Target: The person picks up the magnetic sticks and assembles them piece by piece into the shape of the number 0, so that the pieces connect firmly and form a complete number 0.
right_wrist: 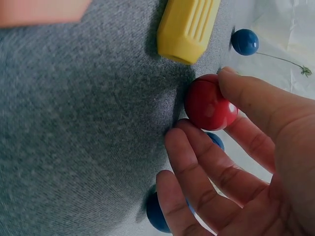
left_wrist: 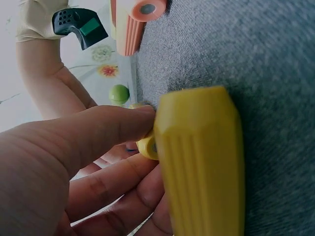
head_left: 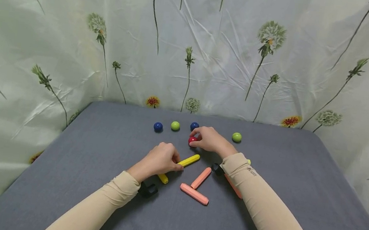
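My left hand [head_left: 161,159] pinches the near end of a ribbed yellow stick [head_left: 190,160] between thumb and fingers. Beneath that hand lies a second yellow stick [head_left: 163,178], large in the foreground of the left wrist view [left_wrist: 202,162]. With thumb and fingertips my right hand [head_left: 210,139] grips a shiny red ball [right_wrist: 209,103] low at the grey cloth. Just beyond the right hand sits a blue ball [head_left: 194,126]. In the right wrist view, another blue ball [right_wrist: 157,214] shows partly behind the fingers.
On the grey table [head_left: 97,150], two coral sticks [head_left: 194,193] [head_left: 201,177] lie close together. Another coral stick [head_left: 233,187] is partly under the right sleeve. Farther back are a blue ball [head_left: 158,127] and green balls [head_left: 175,126] [head_left: 236,137]. A flowered curtain [head_left: 226,58] hangs behind.
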Tool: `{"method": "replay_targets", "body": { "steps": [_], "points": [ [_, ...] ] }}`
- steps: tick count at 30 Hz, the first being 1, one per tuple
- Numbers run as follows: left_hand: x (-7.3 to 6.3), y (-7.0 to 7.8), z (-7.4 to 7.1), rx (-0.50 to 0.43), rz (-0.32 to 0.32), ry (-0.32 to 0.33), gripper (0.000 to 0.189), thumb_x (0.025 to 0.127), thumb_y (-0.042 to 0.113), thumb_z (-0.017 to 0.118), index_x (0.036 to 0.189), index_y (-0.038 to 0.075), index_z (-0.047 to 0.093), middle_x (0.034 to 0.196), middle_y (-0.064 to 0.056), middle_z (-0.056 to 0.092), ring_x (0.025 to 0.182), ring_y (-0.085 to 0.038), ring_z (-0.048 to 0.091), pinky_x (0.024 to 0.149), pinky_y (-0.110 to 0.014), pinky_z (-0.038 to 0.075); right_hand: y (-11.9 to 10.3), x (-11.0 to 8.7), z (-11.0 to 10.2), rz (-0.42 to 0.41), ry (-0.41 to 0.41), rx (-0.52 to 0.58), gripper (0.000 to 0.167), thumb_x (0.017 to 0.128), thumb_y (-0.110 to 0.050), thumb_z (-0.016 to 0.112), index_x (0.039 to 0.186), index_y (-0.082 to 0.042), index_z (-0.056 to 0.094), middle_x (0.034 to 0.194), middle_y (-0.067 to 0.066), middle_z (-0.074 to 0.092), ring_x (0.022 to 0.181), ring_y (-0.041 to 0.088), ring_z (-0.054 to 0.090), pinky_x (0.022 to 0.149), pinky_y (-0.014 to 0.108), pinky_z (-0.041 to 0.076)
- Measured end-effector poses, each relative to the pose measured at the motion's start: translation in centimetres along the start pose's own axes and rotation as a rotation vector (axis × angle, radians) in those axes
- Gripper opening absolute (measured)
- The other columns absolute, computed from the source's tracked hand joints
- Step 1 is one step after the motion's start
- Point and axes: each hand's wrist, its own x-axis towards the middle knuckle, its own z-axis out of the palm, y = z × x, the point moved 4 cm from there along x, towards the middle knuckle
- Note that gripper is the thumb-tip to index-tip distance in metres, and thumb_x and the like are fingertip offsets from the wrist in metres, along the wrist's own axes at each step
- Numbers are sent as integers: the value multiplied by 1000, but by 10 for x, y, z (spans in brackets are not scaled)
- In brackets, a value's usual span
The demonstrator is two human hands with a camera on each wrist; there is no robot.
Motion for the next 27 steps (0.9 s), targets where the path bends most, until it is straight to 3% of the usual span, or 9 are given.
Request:
{"method": "replay_targets", "body": {
  "steps": [14,27],
  "points": [
    [6,-3,-4,10,14,-2,15,91,27,89,88,13,84,77,4,71,66,-11,61,62,-24,51,5,-3,-6,1,14,-2,40,104,-28,74,139,-9,70,121,15,76,97,22,70,85,34,57],
    [18,-7,-23,64,40,47,13,95,20,85,101,8,85,91,-2,78,73,-12,65,71,-29,58,26,-16,-24,17,21,7,39,104,-27,74,139,-10,71,123,17,74,105,27,69,88,40,56]
  ]
}}
